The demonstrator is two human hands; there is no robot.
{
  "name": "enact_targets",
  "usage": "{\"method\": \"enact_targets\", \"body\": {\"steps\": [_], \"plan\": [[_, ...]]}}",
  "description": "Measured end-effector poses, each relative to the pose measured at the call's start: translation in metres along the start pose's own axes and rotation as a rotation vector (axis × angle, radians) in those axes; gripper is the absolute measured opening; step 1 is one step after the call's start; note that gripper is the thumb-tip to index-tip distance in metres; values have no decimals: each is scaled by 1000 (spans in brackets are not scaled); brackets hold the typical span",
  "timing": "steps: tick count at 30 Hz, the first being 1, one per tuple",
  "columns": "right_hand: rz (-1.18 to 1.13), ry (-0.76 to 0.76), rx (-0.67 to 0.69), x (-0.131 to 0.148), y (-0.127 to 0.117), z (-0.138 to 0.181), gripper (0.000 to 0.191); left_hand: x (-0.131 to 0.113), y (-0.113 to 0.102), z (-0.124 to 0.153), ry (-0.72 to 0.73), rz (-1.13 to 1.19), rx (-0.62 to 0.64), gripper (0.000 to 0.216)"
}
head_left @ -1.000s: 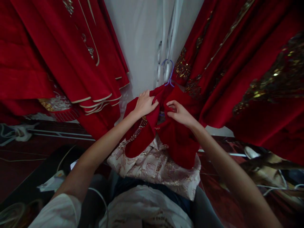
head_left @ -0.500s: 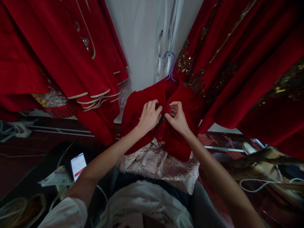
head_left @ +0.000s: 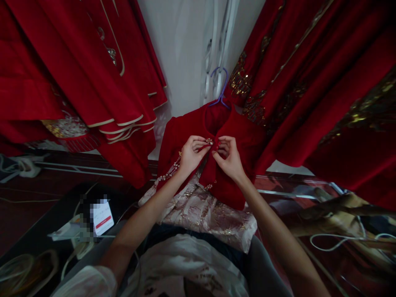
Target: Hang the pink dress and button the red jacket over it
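A short red jacket (head_left: 182, 123) hangs on a purple hanger (head_left: 220, 98) in front of me. My left hand (head_left: 193, 154) is closed on the jacket's front edge, fingertips at a jewelled button (head_left: 209, 141) below the neckline. Opposite it, my right hand (head_left: 229, 157) pinches the other front edge, where a bit of brighter red shows at the fingers. The two hands almost meet. Lower on the front sits a second jewelled button (head_left: 208, 187). A string of beads (head_left: 170, 173) runs along the left side. Pale brocade fabric (head_left: 213, 210) lies beneath the jacket, over my lap.
Red garments with cream trim (head_left: 123, 95) hang at left, and red ones with gold sequins (head_left: 297, 103) at right. A lit phone (head_left: 103, 218) and cables lie on a dark surface at lower left. White cabinet doors (head_left: 185, 53) stand behind the jacket.
The jacket's two front edges have come together at the neck, and the neckline now shows rounded. The jewelled button and bead string have come into view by my left hand.
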State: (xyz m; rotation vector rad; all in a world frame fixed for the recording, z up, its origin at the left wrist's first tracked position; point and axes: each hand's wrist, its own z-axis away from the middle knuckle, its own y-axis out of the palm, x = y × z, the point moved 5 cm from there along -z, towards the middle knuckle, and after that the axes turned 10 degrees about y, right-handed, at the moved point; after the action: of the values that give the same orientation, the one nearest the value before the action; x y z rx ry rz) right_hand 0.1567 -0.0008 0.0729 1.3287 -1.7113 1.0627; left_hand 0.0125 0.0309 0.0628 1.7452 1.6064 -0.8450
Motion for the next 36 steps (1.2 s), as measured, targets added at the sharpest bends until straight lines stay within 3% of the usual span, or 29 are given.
{"method": "enact_targets", "body": {"steps": [3,7,14,18,26,36], "plan": [[-57,16,-3,-4,1,2,42,3,-2,2,-18,34,-12,25],[-89,-1,-21,-7,4,3,31,-1,0,6,8,-29,101,15],[-21,-19,-104,-6,-1,4,23,-27,6,-2,204,-391,328,16],[-3,-31,-161,-1,-5,6,22,-39,10,-5,282,-478,429,15],[0,-27,-237,1,-8,9,27,-43,15,-13,343,-568,478,6],[-78,56,-111,0,-14,5,37,-44,18,-15,368,-595,512,4]]}}
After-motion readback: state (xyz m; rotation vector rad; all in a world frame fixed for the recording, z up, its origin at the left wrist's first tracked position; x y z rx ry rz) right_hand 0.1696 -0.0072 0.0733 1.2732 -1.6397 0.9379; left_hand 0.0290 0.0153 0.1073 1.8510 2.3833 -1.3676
